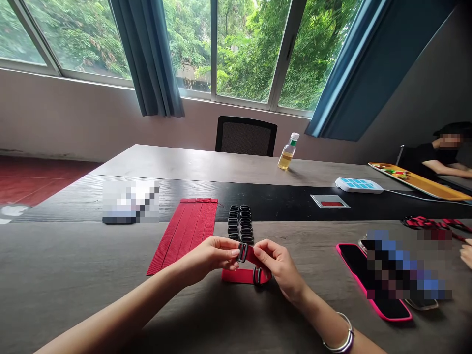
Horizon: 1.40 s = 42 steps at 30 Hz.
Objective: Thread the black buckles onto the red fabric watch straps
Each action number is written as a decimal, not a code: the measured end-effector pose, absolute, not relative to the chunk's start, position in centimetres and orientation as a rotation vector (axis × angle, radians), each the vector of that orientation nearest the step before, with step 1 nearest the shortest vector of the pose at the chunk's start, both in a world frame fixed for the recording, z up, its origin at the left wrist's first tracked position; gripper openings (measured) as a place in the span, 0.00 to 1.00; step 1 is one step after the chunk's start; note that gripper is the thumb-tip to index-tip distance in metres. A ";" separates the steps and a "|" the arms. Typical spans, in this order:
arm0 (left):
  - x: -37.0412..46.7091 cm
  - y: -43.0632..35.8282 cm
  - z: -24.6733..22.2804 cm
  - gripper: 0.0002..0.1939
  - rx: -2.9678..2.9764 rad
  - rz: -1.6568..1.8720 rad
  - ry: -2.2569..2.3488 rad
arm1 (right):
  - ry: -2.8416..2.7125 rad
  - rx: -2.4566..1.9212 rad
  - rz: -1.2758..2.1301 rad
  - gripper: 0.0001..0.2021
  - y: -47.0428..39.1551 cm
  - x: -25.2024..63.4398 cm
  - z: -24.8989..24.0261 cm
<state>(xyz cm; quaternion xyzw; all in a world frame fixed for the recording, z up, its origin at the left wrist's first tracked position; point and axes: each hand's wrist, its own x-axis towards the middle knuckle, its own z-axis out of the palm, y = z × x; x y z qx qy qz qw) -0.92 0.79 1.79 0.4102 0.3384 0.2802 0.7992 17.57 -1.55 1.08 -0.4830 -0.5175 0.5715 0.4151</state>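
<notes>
In the middle of the table, my left hand [214,256] pinches a black slide buckle [242,252] between thumb and fingers. My right hand [283,270] grips a red webbing strap [238,277] close to the buckle, and the strap's end meets the buckle's slot. Whether it passes fully through I cannot tell. The strap loops down under my right fingers to the tabletop, with black rings [257,276] around it. Just beyond my hands, black buckles and rings [240,221] lie in two columns. Red webbing strips [186,233] are laid side by side to the left.
Phones [374,280] lie at right, near red-and-black straps [431,222] and another person's hand. Farther back are a bottle [287,152], a white power strip [358,185], a small card [330,201] and a yellow tray [424,182]. A person sits at far right.
</notes>
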 end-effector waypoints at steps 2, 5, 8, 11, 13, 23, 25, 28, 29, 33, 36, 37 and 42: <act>-0.8 0.9 1.7 0.17 0.868 0.605 0.736 | -1.285 -1.212 1.480 0.24 -1.5 17.5 1.1; -0.8 1.0 1.6 0.16 0.846 0.633 0.737 | -1.242 -1.203 1.493 0.24 -1.5 17.6 1.3; -0.9 1.0 1.5 0.15 0.844 0.635 0.719 | -1.209 -1.191 1.478 0.23 -1.4 17.7 1.5; -0.9 1.0 1.2 0.15 0.856 0.609 0.692 | -1.178 -1.188 1.526 0.23 -1.5 17.7 1.6; -0.9 1.1 1.0 0.15 0.853 0.611 0.678 | -1.159 -1.187 1.552 0.23 -1.5 17.7 1.6; -0.7 1.0 0.9 0.16 0.858 0.634 0.687 | -1.145 -1.167 1.602 0.22 -1.4 17.8 1.6; -0.7 1.0 0.8 0.16 0.858 0.636 0.677 | -1.140 -1.173 1.598 0.23 -1.4 17.8 1.7; -0.7 1.0 0.6 0.16 0.860 0.627 0.667 | -1.138 -1.181 1.610 0.23 -1.4 17.7 1.8; -0.6 0.9 0.6 0.17 0.863 0.624 0.671 | -1.140 -1.179 1.622 0.23 -1.5 17.6 1.8; -0.5 0.8 0.6 0.18 0.881 0.635 0.719 | -1.134 -1.150 1.646 0.23 -1.6 17.2 1.5; -0.3 0.7 0.7 0.18 0.906 0.649 0.760 | -1.114 -1.115 1.626 0.22 -1.6 17.0 1.1; -0.3 0.6 0.8 0.18 0.917 0.648 0.768 | -1.112 -1.102 1.617 0.22 -1.7 17.0 1.0; -0.1 0.3 1.4 0.14 0.969 0.622 0.805 | -1.164 -1.074 1.594 0.23 -1.9 17.0 0.8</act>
